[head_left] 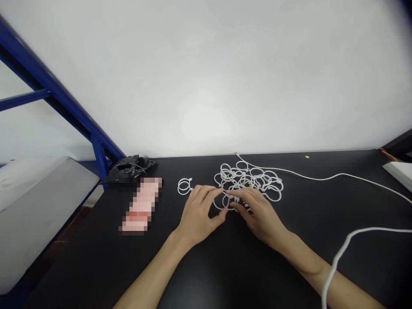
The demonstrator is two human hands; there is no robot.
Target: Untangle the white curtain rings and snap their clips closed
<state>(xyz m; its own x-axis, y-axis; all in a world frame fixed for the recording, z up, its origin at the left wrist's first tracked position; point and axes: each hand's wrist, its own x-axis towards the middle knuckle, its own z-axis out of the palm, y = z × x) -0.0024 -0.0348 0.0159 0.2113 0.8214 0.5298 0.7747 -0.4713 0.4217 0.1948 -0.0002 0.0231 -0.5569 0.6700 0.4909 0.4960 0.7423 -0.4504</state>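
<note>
My left hand [201,214] curls its thumb and fingertips around the edge of a thin white plastic ring [219,209]. Close beside it, my right hand [260,216] pinches another white ring [223,201] between thumb and fingers. These two rings overlap between my hands, just above the black table. Behind the right hand lies a tangled pile of similar white rings [273,200], each with a small tab; the fingers cover part of it. Two or so loose rings [184,194] lie apart, left of the left hand.
A pixelated pink strip [141,206] and crumpled black plastic [128,167] lie on the black table [199,274] at left. A white cable [299,175] runs along the back right; a nearer white cord [341,249] crosses over my right forearm. Blue frame bars [64,101] rise at left.
</note>
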